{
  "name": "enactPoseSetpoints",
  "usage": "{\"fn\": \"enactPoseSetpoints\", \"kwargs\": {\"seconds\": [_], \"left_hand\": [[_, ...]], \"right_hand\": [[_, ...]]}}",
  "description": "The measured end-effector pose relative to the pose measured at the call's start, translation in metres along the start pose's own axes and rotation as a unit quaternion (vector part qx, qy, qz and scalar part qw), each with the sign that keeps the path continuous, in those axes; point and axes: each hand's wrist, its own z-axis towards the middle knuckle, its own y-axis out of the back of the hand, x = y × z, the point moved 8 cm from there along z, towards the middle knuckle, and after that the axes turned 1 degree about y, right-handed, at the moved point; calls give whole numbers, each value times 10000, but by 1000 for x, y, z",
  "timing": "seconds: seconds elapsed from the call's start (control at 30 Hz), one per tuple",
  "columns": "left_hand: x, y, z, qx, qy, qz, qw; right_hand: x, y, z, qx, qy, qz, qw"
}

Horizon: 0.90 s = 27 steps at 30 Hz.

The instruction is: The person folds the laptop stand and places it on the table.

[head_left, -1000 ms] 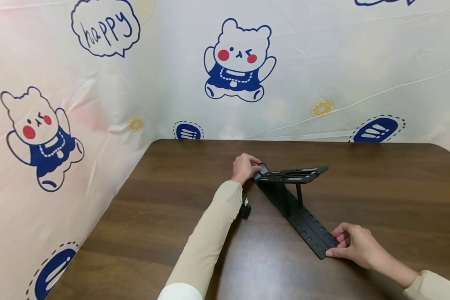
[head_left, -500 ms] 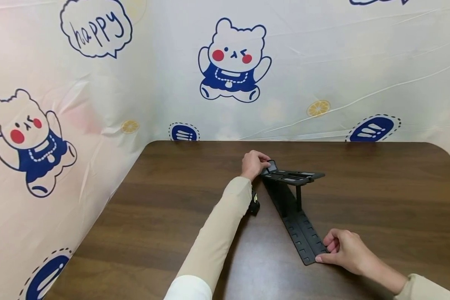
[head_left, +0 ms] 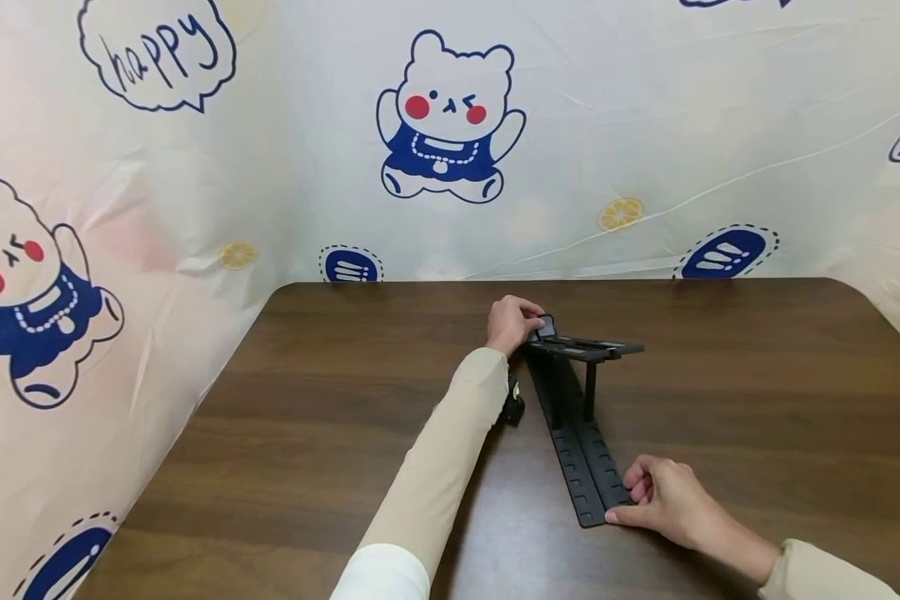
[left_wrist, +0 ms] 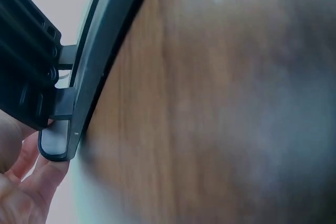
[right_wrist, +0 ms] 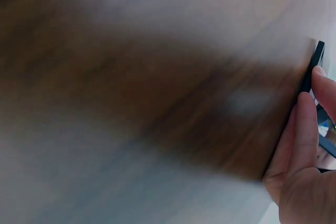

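A black folding laptop stand (head_left: 587,475) lies on the table, its long slotted base running from far to near. Its slatted upper plate (head_left: 607,348) is raised on a thin strut (head_left: 590,392). My left hand (head_left: 508,323) grips the far end, beside a small grey-padded stop (head_left: 546,327). In the left wrist view, the fingers of that hand (left_wrist: 37,187) curl at the stand's rounded end (left_wrist: 54,139). Near the front, my right hand (head_left: 667,502) pinches the base's right corner between thumb and fingers. The right wrist view shows the stand's dark edge (right_wrist: 319,53) at the fingertips.
The brown wooden table (head_left: 330,433) spreads around the stand. Behind and to the left hangs a pale printed cloth (head_left: 292,125) with cartoon bears. A black wrist camera (head_left: 514,404) sits under the left sleeve (head_left: 435,458).
Both hands have swung the stand round on the table: its near end has shifted left, its far end slightly right and back. The head view has turned a little to the right.
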Motion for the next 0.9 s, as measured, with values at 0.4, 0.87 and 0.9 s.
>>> {"fn": "enactPoseSetpoints", "kwargs": {"seconds": [0.4,0.87,0.9], "left_hand": [[-10,-2,1,-114,-141,-74,9998],[-9,-9,3,-84,-155,-136,9998],[-9,-10,3,-81,-174,-166,9997]], "right_hand": [[11,-6,5,-90,177,-63,9998],[12,-9,6,-120,110,-2,9999],[12,-9,6,-112,84,19,9999]]}}
